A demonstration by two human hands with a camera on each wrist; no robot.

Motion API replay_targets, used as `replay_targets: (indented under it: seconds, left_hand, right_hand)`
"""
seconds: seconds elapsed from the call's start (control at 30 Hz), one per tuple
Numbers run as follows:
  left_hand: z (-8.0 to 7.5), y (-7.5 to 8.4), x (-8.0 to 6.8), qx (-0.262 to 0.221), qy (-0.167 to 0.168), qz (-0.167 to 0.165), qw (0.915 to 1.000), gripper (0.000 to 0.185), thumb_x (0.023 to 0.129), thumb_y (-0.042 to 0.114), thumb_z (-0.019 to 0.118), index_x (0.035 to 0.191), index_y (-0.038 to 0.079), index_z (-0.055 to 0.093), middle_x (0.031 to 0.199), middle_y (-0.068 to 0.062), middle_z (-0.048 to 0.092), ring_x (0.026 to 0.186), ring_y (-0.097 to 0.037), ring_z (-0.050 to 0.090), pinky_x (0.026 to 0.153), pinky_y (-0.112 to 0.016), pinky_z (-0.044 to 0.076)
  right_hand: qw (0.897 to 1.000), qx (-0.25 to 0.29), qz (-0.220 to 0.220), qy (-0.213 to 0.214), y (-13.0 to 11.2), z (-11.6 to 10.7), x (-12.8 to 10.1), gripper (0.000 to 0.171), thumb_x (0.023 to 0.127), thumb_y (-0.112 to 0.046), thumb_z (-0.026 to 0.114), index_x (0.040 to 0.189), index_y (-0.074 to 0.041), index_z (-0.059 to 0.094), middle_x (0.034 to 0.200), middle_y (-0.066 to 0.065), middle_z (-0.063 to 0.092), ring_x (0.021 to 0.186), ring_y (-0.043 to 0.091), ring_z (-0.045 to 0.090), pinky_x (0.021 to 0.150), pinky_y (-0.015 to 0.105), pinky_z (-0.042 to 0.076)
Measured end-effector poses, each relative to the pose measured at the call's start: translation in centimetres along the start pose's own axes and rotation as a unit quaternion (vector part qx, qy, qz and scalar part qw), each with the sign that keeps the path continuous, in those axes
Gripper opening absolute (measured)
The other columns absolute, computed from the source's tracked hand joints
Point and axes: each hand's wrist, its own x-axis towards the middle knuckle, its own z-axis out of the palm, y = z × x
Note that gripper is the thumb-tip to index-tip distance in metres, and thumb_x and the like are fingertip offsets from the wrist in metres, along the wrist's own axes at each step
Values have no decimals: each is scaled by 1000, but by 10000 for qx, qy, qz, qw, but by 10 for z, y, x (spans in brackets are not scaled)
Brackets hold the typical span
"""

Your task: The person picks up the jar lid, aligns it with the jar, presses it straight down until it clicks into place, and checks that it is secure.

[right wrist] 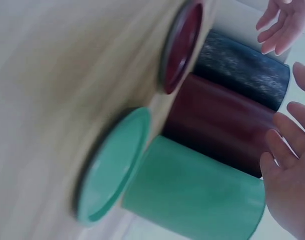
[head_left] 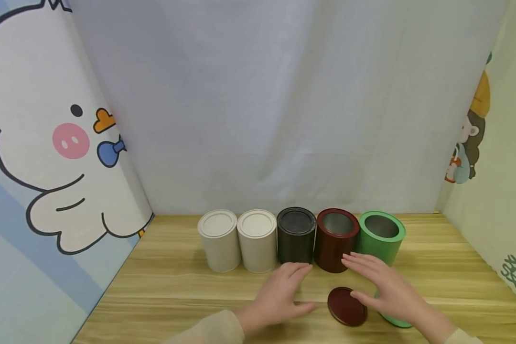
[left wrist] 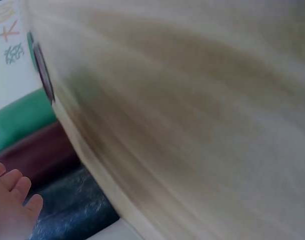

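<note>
Head view shows five cans in a tight row across the table [head_left: 163,286], close to the back curtain [head_left: 284,119]: two white cans [head_left: 219,241] [head_left: 257,241] and a black can [head_left: 295,236], all lidded, then a red can [head_left: 334,241] and a green can [head_left: 380,238], both uncovered. Neighbours touch or nearly touch, so there is no gap between them. In front of the row the wood lies bare out to the near edge, with side panels [head_left: 47,167] walling the left and right.

The left hand [head_left: 279,296] lies flat and relaxed, fingers straight, holding nothing, its tips just before the black can. The right hand [head_left: 384,286] is likewise spread and holds nothing, hovering in front of the red and green cans. Between the hands the red lid [head_left: 347,306] lies flat on the table; the green lid [head_left: 394,319] peeks out from under the right wrist.

Right wrist view shows what the head view hides: the whole green lid [right wrist: 112,165] lying just before the green can [right wrist: 192,192], and the red lid [right wrist: 181,47] apart from it. Left wrist view is blurred, mostly table, with fingertips [left wrist: 12,192] beside the black can [left wrist: 72,210].
</note>
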Motion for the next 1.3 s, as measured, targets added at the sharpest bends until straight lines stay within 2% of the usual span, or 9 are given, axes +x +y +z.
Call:
replay_targets:
  seconds: [0.17, 0.47, 0.73, 0.97, 1.3]
  left_hand:
    - [7, 6, -3, -76, -287, -48, 9995, 72, 82, 50, 76, 136, 6, 57, 131, -5, 60, 120, -17, 55, 99, -29, 47]
    - [18, 15, -5, -72, -443, 107, 9989, 73, 83, 53, 74, 135, 6, 58, 134, -6, 59, 122, -18, 55, 101, -31, 46]
    - [21, 21, -2, -181, -760, 27, 9969, 72, 83, 55, 73, 136, 8, 58, 135, -4, 58, 123, -16, 53, 101, -29, 45]
    - [26, 25, 4, -48, -871, 96, 9961, 74, 81, 58, 73, 136, 10, 58, 136, -3, 57, 123, -15, 53, 101, -29, 45]
    - [33, 25, 15, -158, -1260, -46, 9919, 76, 82, 61, 71, 140, 14, 56, 140, 1, 54, 127, -13, 49, 103, -30, 44]
  right_hand:
    - [9999, -34, 98, -129, 2, 2, -11, 73, 71, -16, 88, 139, -13, 59, 134, 9, 61, 123, 27, 52, 108, 7, 18]
    - [9990, -189, 227, -349, 9, 8, -28, 74, 70, -23, 90, 137, -15, 60, 133, 7, 62, 120, 27, 54, 106, 6, 21]
    - [9990, -81, -28, -429, 19, 17, -40, 74, 67, -28, 91, 132, -8, 63, 129, 8, 63, 117, 26, 55, 106, 6, 19]
    - [9986, -67, -240, -456, 27, 20, -48, 76, 63, -29, 92, 129, -4, 64, 128, 10, 64, 114, 29, 57, 107, 6, 17]
    - [9976, 89, -371, -581, 35, 20, -54, 71, 70, -35, 90, 128, -4, 64, 128, 8, 64, 114, 29, 57, 108, 7, 18]
